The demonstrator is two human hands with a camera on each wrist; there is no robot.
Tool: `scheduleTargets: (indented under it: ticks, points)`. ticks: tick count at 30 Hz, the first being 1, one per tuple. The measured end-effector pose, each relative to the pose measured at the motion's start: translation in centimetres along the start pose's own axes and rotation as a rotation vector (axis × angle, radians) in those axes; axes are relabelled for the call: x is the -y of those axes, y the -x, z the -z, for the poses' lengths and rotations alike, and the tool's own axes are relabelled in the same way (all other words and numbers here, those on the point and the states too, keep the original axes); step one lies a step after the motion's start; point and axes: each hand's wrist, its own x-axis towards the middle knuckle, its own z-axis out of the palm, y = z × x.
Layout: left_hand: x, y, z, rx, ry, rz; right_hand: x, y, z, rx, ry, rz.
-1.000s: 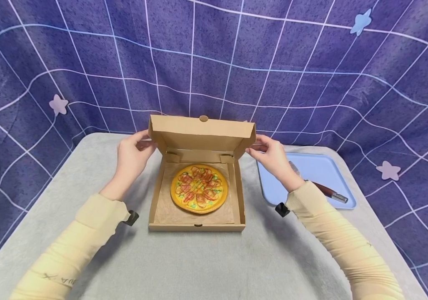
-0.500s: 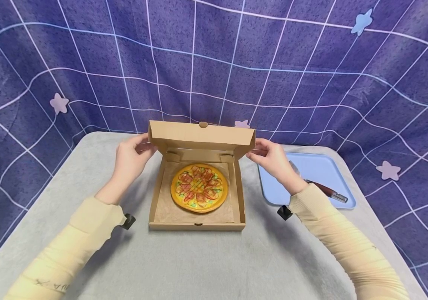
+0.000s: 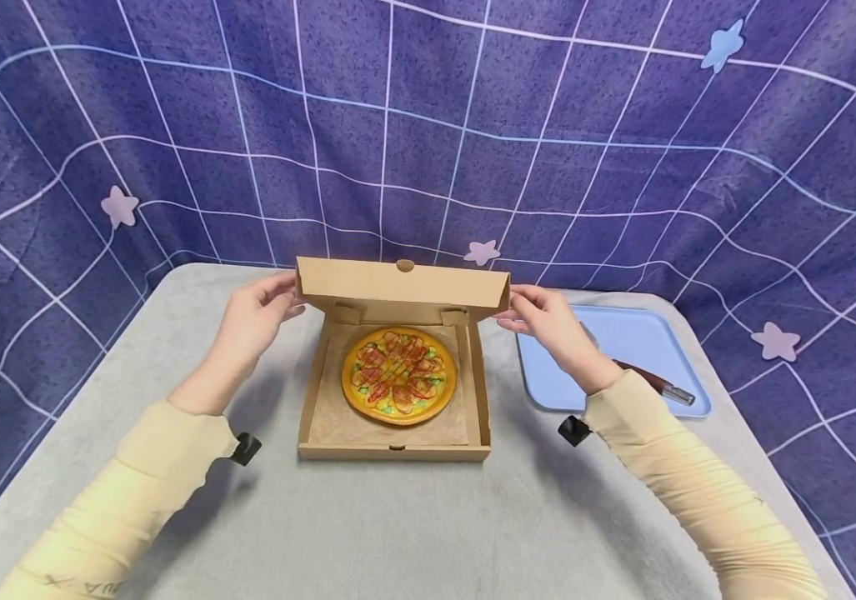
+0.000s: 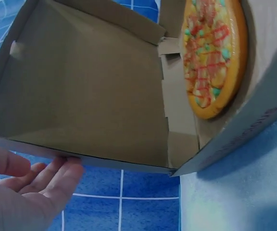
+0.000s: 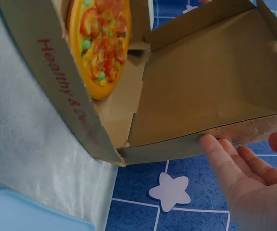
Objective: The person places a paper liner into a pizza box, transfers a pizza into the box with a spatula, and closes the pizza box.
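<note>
A cardboard pizza box [image 3: 395,452] stands on the table with its lid [image 3: 401,282] raised and leaning forward over the back. Inside, on brown paper, lies a round pizza [image 3: 398,377] with red and green toppings. At the lid's left side is my left hand [image 3: 255,321]; in the left wrist view its fingertips [image 4: 71,166] touch the outside of the side flap, thumb apart from them. My right hand [image 3: 551,325] mirrors it on the right side, extended fingertips [image 5: 210,143] against the outer flap. Both wrist views show the lid's bare inner face.
A light blue tray [image 3: 645,337] lies to the right of the box. On it is a utensil with a brown handle [image 3: 645,379], partly hidden by my right arm. Behind the table hangs a purple-blue grid-patterned curtain [image 3: 428,133] with stars.
The lid has tipped forward and down, its front edge lower in view, and a star behind it now shows. Both hands have stayed at its sides and sunk slightly with it.
</note>
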Motion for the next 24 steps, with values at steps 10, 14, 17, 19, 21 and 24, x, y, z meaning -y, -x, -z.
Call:
scheduleTargets:
  ticks: [10,14,17,19,21,24]
  points:
    - [-1.3,-0.8,0.9,0.078,0.204,0.193,0.5,-0.4,0.0,-0.035,-0.111,-0.117]
    - [-1.3,-1.1,1.3,0.12,0.213,0.21,0.7,-0.3,0.0,-0.018,-0.147,-0.141]
    - [-1.2,-1.1,1.6,0.15,0.239,0.217,0.9,-0.3,0.0,0.005,-0.167,-0.157]
    - [-1.2,-1.1,1.7,0.162,0.248,0.227,1.0,-0.2,-0.1,0.019,-0.177,-0.169]
    - [-1.2,-1.1,1.9,0.172,0.27,0.245,1.1,-0.1,-0.1,0.029,-0.181,-0.178]
    - [-1.3,-1.1,2.1,0.184,0.271,0.266,1.2,0.0,-0.1,0.042,-0.175,-0.192]
